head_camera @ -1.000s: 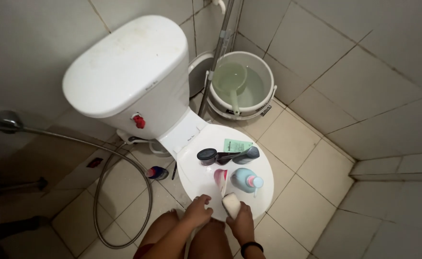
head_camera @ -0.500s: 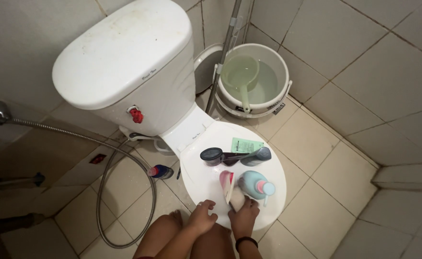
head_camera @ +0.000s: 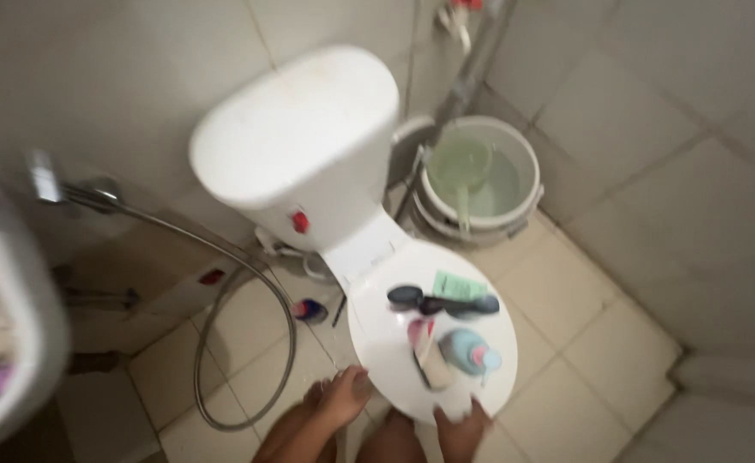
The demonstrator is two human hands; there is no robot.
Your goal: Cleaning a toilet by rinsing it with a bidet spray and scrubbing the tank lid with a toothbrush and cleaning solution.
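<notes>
Tiled bathroom, frame motion-blurred. Right hand point(head_camera: 461, 426) at bottom centre, on the near rim of the closed toilet lid point(head_camera: 377, 343); grip unclear through blur. Left hand point(head_camera: 343, 396) open, empty, fingers at the lid's left edge. Lid centre: white soap bar point(head_camera: 436, 370), blue bottle point(head_camera: 470, 353), dark tube point(head_camera: 463, 305), dark jar point(head_camera: 405, 297), green sachet point(head_camera: 458, 285). Bucket with ladle point(head_camera: 480, 176) upper right.

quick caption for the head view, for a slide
Both hands, left hand and right hand, at the near edge of a closed toilet lid holding toiletry bottles.
</notes>
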